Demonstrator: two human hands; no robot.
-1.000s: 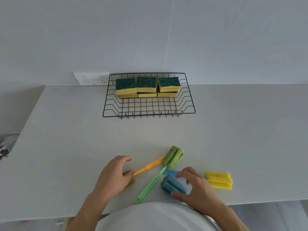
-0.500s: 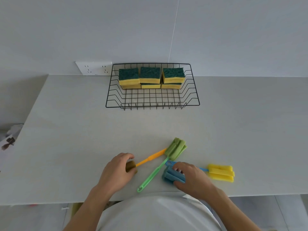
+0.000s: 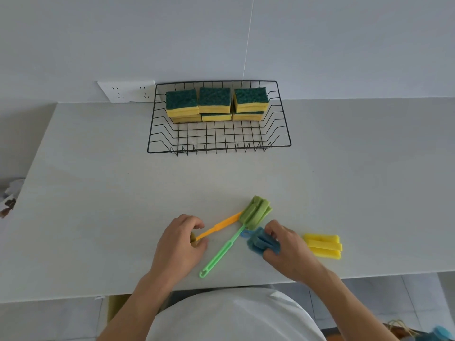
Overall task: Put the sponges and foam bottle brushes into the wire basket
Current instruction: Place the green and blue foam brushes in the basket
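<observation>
your left hand [image 3: 179, 244] curls its fingers and thumb around the near end of the orange plastic handle [image 3: 219, 226], hiding whatever foam sits there; your right hand [image 3: 290, 249] pinches the ribbed blue foam head [image 3: 261, 242] between thumb and fingers. four bottle brushes show at the near edge of the pale, matte table [image 3: 98, 205]: the orange-handled one, the green brush [image 3: 256, 212] with its finned foam head and flat slotted handle running toward you, the blue one in your grip, and a yellow foam head [image 3: 323, 246] of parallel ridges lying just right of your right hand. the green head lies over the far end of the orange handle. well apart, against the wall, stands the black wire basket [image 3: 219, 143], a rectangular grid with sloped sides. six sponges [image 3: 216, 104], yellow foam with dark green scouring tops, sit along its back in three stacks of two; its front half is bare grid. a white wall socket [image 3: 126, 91] sits just left of the basket.
</observation>
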